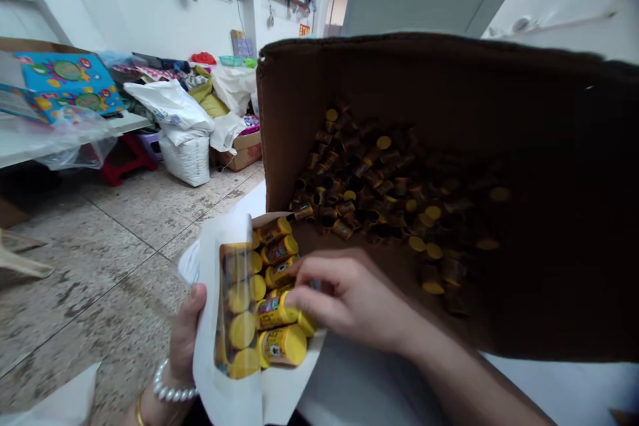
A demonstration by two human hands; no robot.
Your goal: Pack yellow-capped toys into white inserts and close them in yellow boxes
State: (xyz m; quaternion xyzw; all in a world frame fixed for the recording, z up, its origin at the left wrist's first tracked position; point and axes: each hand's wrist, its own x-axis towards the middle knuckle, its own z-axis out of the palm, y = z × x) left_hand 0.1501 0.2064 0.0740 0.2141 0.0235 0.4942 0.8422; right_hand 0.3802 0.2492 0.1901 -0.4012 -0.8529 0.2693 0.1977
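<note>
"Blue printed carton (67, 76), well to the left of both grips. What sits nearer?"

"The left hand (186, 326), beaded bracelet (172, 383) at its wrist, gripping a white windowed carton (207, 346) by its left side."

"And just right of that grip?"

"Yellow-lidded jars (282, 345) inside. The right hand (344, 293) has its fingers at one; whether they pinch it, nobody can tell."

"Beyond the right hand?"

"A large cardboard box (292, 73), with more small jars (342, 229) heaped inside."

"What could go wrong?"

"If the left hand loosened or tipped the carton, jars might roll out its open side. The right fingers could also knock one loose, since they lie unevenly."
</note>
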